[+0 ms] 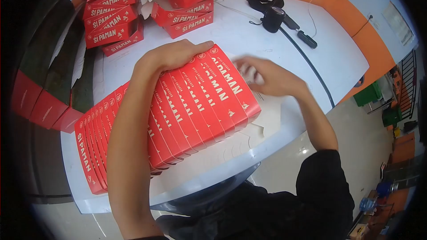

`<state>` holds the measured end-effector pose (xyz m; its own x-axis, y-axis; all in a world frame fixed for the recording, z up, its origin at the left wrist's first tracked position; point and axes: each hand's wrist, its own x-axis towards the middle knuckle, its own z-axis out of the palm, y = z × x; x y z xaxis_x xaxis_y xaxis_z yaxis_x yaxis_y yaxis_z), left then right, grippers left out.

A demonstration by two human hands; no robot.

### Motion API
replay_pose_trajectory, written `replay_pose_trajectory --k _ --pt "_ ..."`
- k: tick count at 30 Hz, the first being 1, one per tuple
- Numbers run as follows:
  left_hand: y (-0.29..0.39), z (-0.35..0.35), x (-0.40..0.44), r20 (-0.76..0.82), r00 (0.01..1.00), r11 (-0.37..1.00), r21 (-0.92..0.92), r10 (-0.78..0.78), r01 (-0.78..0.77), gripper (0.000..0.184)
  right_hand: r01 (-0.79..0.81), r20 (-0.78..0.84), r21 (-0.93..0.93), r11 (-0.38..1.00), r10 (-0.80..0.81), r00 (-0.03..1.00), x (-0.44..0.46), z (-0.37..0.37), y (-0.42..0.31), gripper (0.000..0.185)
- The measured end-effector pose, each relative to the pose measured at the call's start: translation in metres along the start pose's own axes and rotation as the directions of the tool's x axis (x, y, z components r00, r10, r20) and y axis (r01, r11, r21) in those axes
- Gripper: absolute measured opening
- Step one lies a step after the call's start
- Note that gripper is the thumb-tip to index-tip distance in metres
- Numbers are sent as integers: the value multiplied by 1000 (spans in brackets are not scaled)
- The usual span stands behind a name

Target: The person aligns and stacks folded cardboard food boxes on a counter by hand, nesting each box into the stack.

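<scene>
A long row of red cartons printed "SI PAMAN" lies across the white table, pressed face to face. Across the top of the row rests my left hand, its fingers over the upper edge of the cartons near the right end and its thumb stretched out. Just right of the last carton is my right hand, with curled fingers against something white that is blurred and too small to make out. White flaps stick out beneath the cartons at the right.
Stacks of red cartons stand at the back left, more beside them. Further cartons are at the far left. A black device with straps and a black cable lie at the back. An orange wall edge borders the table.
</scene>
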<state>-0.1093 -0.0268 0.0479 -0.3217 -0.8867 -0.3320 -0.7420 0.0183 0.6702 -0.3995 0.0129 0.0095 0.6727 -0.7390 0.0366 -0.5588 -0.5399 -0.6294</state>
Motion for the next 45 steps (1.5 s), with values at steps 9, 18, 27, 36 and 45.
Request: replay_pose_trajectory --k 9,18,27,36,45 --pt "4 1 -4 77 996 996 -81 -34 41 69 65 54 114 991 -71 996 -74 84 -31 30" --pt "2 -1 -3 76 997 993 -120 -3 13 69 91 8 185 979 -94 996 -74 88 -31 27" --pt "-20 -57 -38 -320 909 955 -36 267 -294 64 86 50 196 977 -97 994 -63 64 -16 34" --pt "-95 -28 -249 -498 865 958 274 63 88 65 305 -223 638 707 -209 952 3 8 26 67" --pt "-14 49 -207 -412 883 758 644 227 105 85 337 -285 834 437 -181 941 93 64 -15 58"
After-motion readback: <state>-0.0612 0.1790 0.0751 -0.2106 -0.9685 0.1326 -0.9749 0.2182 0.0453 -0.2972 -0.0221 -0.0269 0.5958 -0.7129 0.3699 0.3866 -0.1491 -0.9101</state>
